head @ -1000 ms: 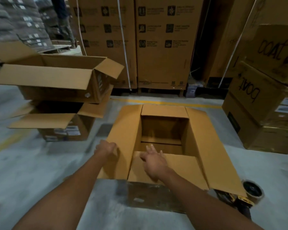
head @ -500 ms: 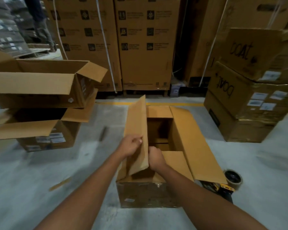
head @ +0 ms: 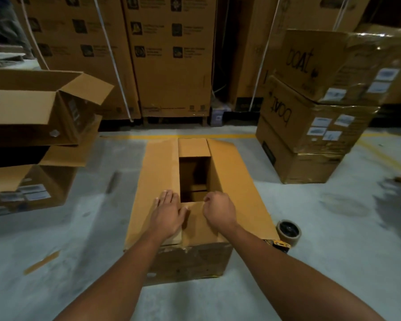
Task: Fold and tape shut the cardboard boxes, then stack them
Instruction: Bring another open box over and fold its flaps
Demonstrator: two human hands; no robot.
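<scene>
Box [head: 190, 258] sits on floor [head: 310, 274], centre of view, top partly open. Left hand [head: 167, 215] lies flat with fingers straight, pressing left flap [head: 158, 167] down over the opening. Right hand [head: 219, 212] has fingers curled at the inner edge of right flap [head: 236, 181]; cannot tell if it grips. Tape roll [head: 288, 231] lies on floor just right of box.

I see a dim, warm feed. Motion blur smears the floor [head: 347, 205] at the right edge, and the wide lens bows the tall cartons [head: 171, 66] behind.
</scene>
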